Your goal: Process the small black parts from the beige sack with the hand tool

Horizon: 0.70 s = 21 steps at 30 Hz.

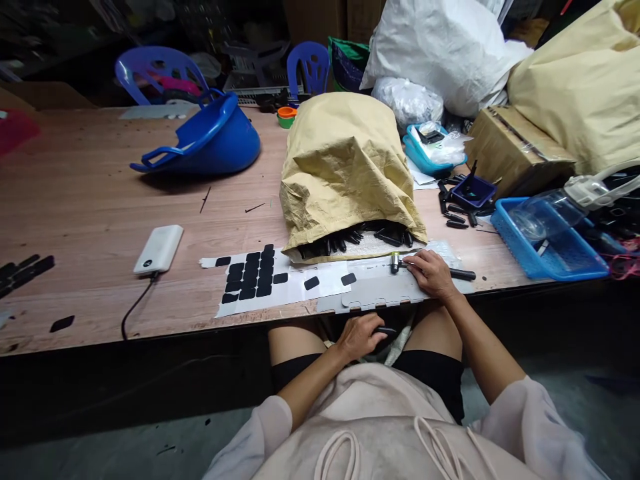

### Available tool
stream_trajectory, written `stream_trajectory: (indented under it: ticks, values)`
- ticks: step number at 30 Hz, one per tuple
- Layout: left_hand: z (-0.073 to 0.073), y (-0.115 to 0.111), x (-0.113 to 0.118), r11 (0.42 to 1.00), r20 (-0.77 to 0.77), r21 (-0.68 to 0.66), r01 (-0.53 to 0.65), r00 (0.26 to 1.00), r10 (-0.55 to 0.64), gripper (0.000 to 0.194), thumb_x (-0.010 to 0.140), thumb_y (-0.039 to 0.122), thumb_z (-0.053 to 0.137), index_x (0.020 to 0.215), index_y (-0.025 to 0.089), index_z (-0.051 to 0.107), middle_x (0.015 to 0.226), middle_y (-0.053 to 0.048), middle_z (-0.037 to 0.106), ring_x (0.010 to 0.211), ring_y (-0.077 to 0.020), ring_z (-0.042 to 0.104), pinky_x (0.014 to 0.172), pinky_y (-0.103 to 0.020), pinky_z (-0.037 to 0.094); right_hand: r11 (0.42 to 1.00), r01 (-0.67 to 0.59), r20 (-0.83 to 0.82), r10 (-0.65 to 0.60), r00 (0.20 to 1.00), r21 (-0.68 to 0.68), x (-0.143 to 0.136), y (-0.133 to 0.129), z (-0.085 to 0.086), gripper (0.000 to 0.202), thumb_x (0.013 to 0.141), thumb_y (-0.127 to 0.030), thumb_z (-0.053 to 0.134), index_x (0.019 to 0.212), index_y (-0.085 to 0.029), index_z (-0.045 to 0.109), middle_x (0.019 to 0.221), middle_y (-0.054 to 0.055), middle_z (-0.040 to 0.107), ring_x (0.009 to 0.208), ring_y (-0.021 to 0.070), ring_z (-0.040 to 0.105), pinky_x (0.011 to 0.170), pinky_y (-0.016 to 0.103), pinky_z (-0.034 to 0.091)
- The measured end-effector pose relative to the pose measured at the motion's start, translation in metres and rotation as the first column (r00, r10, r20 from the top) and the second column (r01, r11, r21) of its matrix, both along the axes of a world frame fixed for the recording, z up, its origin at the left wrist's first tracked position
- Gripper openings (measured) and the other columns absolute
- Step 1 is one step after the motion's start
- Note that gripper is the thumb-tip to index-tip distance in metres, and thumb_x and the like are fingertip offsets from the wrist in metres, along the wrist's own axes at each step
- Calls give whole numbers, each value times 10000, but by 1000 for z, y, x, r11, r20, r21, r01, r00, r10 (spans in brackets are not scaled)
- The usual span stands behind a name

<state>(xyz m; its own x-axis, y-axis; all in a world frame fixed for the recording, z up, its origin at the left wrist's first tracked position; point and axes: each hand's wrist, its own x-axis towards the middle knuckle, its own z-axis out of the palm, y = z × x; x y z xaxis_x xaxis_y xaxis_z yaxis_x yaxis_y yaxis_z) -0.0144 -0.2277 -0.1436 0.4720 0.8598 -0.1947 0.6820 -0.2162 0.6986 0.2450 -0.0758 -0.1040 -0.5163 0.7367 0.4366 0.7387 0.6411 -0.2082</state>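
Observation:
My left hand (359, 335) is below the table edge, above my lap, closed around a dark, smooth, elongated piece (385, 331). Most of that piece is hidden by the fingers. Over the table's front edge, my right hand (431, 272) grips the shaft of a small hammer (463, 274), its head to the left and its black handle sticking out to the right. A grey sheet (385, 290) lies under the hammer. Just beyond it, a beige sack (350, 160) lies with its mouth towards me, black plastic parts (345, 240) showing inside.
Black rounded pads (250, 273) lie on white sheeting left of the hammer. A white power bank (159, 250) with a cable and a tilted blue basin (210, 137) are farther left. To the right stand a blue basket (545, 240), a small purple tray (473, 191) and a cardboard box (515, 150).

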Motion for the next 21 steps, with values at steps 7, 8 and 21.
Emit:
stream_trajectory:
  ticks: [7,8,21]
  values:
    - [-9,7,-3,977,-212,-178,-117,974,78,585,862,213,735,1425,348,657,1383,-74,725,1328,-314,655,1126,-427,510,999,-1,12,1,1000,38,-1,-1,1,255,1049,-340,546,1156,-261,764,950,66,679,886,223,571,801,358,436]
    - [2,7,-4,983,-174,-180,-36,985,4,572,843,230,762,1398,341,682,1342,-75,745,1276,-315,686,1076,-412,539,999,-1,15,0,1000,38,-1,-1,1,257,1049,-342,545,1158,-260,763,952,67,679,889,223,571,804,358,435]
    - [99,201,29,905,-134,415,-94,978,163,206,956,208,683,1131,235,788,1226,-105,655,1196,-273,601,991,-362,504,997,-11,37,9,999,71,-2,0,2,284,1064,-370,522,1153,-250,763,926,65,660,860,221,549,798,356,432]
